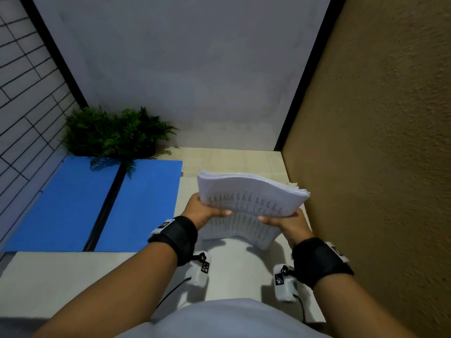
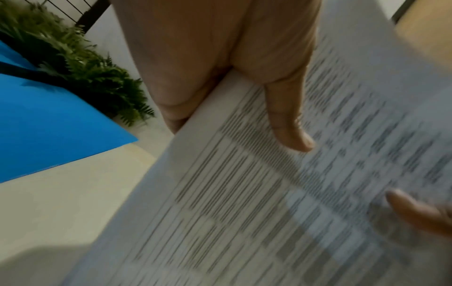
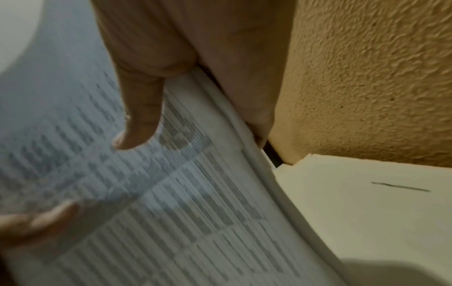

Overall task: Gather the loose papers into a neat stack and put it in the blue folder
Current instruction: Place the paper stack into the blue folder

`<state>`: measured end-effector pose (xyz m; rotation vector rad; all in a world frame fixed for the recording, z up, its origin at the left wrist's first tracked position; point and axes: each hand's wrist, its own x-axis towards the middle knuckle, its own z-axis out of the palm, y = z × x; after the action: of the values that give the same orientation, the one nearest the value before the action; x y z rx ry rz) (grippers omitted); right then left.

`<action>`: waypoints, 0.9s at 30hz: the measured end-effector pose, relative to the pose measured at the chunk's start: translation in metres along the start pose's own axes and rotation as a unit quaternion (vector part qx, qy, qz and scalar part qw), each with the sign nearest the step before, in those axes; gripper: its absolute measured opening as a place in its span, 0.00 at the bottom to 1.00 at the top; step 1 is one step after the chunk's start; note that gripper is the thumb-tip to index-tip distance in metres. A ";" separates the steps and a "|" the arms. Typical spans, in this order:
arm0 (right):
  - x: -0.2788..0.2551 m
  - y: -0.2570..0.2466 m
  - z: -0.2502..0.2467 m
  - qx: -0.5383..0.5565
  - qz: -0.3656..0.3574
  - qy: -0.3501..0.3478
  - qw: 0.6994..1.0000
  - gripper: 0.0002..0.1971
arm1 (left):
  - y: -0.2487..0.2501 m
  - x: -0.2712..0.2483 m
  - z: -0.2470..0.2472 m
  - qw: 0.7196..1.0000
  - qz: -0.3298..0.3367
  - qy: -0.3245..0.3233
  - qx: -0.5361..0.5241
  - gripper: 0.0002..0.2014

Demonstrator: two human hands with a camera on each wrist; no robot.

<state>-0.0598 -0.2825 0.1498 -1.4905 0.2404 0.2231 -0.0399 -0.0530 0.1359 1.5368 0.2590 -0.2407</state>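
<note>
Papers (image 1: pixel 251 198) stand between left hand (image 1: pixel 202 211) and right hand (image 1: pixel 288 222), each gripping an edge.

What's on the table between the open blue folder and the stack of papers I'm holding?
Nothing: only bare table separates the blue folder from the paper stack, seen in the head view.

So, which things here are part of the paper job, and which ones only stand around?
Part of the job:
- stack of papers, held off the table
- blue folder, lying open on the table
- left hand and right hand, each gripping one side of the stack

Only standing around:
- fern plant, behind the folder
- table
- brown textured wall
</note>
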 end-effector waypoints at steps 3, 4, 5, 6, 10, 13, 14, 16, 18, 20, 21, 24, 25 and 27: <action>0.002 0.003 0.002 -0.011 0.002 0.020 1.000 0.19 | -0.023 -0.006 0.009 0.998 -0.020 0.066 -0.012 0.15; 0.003 -0.001 0.003 -0.011 -0.003 0.020 1.000 0.18 | -0.023 -0.009 0.011 0.996 -0.017 0.087 -0.021 0.13; 0.004 -0.007 0.004 -0.006 -0.011 0.019 1.000 0.18 | -0.019 -0.012 0.012 0.995 -0.012 0.097 -0.031 0.11; 0.006 -0.013 0.004 0.008 -0.024 0.012 1.000 0.20 | -0.013 -0.015 0.013 0.994 -0.008 0.097 -0.044 0.09; 0.008 -0.031 0.011 0.040 -0.030 -0.055 0.997 0.24 | 0.004 -0.022 0.003 0.983 0.012 0.102 -0.153 0.15; 0.005 -0.016 0.029 0.064 0.033 -0.105 0.992 0.26 | 0.010 -0.022 -0.023 0.966 0.022 0.141 -0.217 0.17; 0.005 -0.005 0.035 0.065 0.054 -0.113 0.990 0.26 | 0.010 -0.021 -0.035 0.961 0.024 0.156 -0.226 0.17; 0.004 0.014 0.051 0.014 0.070 -0.117 0.991 0.25 | 0.005 -0.018 -0.060 0.957 0.023 0.173 -0.230 0.18; 0.003 0.023 0.070 -0.060 0.064 -0.119 0.989 0.21 | -0.005 -0.017 -0.084 0.961 0.018 0.178 -0.212 0.19; 0.008 0.031 0.088 -0.080 0.069 -0.107 0.989 0.18 | -0.013 -0.016 -0.110 0.971 -0.001 0.189 -0.147 0.16; 0.010 0.033 0.097 -0.075 0.077 -0.101 0.989 0.18 | -0.018 -0.015 -0.126 0.972 -0.021 0.205 -0.113 0.13; 0.017 0.038 0.120 -0.020 0.115 -0.076 0.990 0.19 | -0.045 -0.010 -0.194 0.960 -0.092 0.265 -0.022 0.08; 0.020 0.038 0.127 -0.008 0.125 -0.064 0.990 0.19 | -0.057 -0.009 -0.219 0.950 -0.111 0.289 0.040 0.09; 0.029 0.042 0.140 -0.019 0.131 -0.033 0.991 0.18 | -0.081 -0.009 -0.265 0.911 -0.159 0.297 0.237 0.08</action>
<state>-0.0416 -0.1404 0.1105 -1.4843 0.3804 0.4896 -0.0776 0.2106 0.0575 2.0263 0.9993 -0.0829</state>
